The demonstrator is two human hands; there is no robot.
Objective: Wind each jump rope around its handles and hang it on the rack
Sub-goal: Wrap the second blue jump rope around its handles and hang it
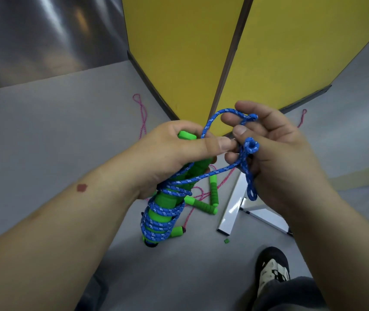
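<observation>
Below the head camera, at mid-frame, I see the left hand [174, 153] with its grip curled tight round the green handles [163, 205] of the blue jump rope [161, 212], thumb stretched out toward the other hand. Blue cord is coiled many times around the lower part of those handles, which hang tilted above the grey floor [44, 131]. Just beside it, the right hand [275, 153] has its fingers bent, grip partly closed, pinching the loose end of the blue cord; one loop arches over its fingertips [239, 131] and a doubled strand hangs across the palm. On the floor beneath lies a pink jump rope [212, 194] with green handles, unwound, near a white frame [233, 207]. Yellow panels [179, 52] stand behind. A shoe [272, 272] shows at lower right.
</observation>
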